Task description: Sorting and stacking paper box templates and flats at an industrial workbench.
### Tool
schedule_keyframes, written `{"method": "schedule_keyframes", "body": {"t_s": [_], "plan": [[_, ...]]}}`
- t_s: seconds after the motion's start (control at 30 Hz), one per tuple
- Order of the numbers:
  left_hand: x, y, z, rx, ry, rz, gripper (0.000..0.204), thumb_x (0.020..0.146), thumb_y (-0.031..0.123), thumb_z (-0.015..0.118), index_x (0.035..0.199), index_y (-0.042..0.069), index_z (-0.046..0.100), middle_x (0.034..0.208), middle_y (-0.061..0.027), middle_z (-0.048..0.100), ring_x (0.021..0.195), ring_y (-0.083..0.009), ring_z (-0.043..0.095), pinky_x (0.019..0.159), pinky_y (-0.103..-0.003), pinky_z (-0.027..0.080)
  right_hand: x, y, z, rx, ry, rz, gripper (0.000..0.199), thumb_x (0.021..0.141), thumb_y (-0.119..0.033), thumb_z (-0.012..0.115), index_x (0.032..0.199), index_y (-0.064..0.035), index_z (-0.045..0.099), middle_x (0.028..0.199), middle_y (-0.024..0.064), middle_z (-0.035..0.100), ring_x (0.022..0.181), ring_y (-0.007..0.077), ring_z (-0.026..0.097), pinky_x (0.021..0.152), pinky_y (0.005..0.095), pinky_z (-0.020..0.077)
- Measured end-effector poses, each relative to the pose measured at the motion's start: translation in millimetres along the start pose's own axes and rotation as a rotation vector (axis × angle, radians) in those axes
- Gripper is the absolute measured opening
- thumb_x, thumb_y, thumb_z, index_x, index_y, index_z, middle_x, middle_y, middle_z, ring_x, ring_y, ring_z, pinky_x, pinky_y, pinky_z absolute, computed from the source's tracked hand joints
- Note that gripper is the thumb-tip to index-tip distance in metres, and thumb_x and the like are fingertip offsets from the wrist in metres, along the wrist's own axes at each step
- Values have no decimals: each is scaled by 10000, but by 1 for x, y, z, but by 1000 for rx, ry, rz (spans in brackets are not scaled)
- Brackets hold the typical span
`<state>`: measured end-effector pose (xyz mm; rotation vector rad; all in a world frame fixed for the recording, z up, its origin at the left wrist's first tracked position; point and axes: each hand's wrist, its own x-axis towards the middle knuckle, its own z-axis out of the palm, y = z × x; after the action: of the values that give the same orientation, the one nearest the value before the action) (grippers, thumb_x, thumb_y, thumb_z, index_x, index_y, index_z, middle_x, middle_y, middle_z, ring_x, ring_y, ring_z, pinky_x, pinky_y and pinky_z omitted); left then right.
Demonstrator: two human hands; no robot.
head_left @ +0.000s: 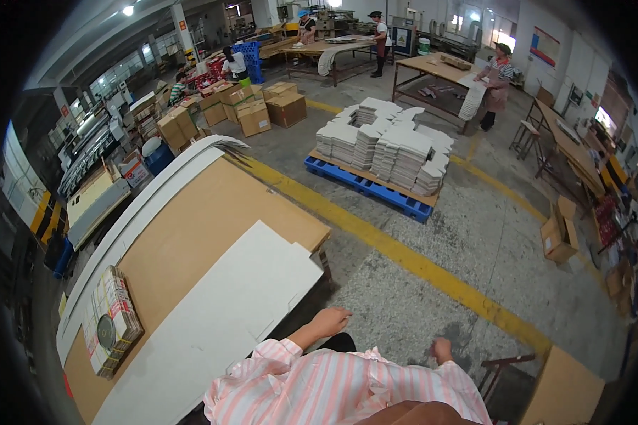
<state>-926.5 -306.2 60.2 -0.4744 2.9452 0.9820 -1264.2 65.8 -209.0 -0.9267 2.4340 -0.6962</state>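
Note:
My left hand hangs past the table's right edge, loosely bent with its fingers partly stretched and nothing visible in it. Nearest to it is a white die-cut cardboard sheet lying on the brown table top. My right hand is over the floor at my right side, apart from any object. Its fingers are turned away and too small to make out. Along the table's far left side lie long white cardboard sheets. A strapped bundle with a round grey disc on it rests on the table.
Ahead, a blue pallet carries stacked white cardboard pieces. A yellow line crosses the floor. Brown cartons stand at the back left. A brown board is at lower right. Several people work farther off, one at a table.

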Motion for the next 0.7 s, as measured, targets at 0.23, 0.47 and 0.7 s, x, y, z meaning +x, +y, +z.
{"method": "schedule_keyframes", "body": {"t_s": [0.23, 0.47, 0.7], "plan": [[105, -37, -5, 61, -51, -29, 308, 789, 185, 475, 1062, 66, 556, 923, -162, 588, 853, -332, 560, 740, -419, 452, 123, -141, -37, 705, -55, 404, 179, 790, -200, 510, 866, -57, 586, 668, 61, 563, 576, 167, 553, 454, 292, 431], [252, -62, -29, 70, -177, -10, 325, 788, 189, 469, 1076, 59, 547, 964, -179, 580, 855, -345, 562, 745, -434, 450, 171, -73, -53, -521, -231, -281, 193, 720, -214, 550, 750, -42, 632, 726, 153, 610, 589, 230, 587, 504, 365, 454], [385, -59, -66, 43, -159, 108, 308, 774, 171, 484, 1053, 60, 553, 935, -172, 581, 857, -349, 562, 736, -443, 450, 254, -86, -90, -498, -188, -233, 188, 703, -216, 555, 715, -41, 622, 695, 160, 602, 585, 264, 581, 511, 393, 446]]}}
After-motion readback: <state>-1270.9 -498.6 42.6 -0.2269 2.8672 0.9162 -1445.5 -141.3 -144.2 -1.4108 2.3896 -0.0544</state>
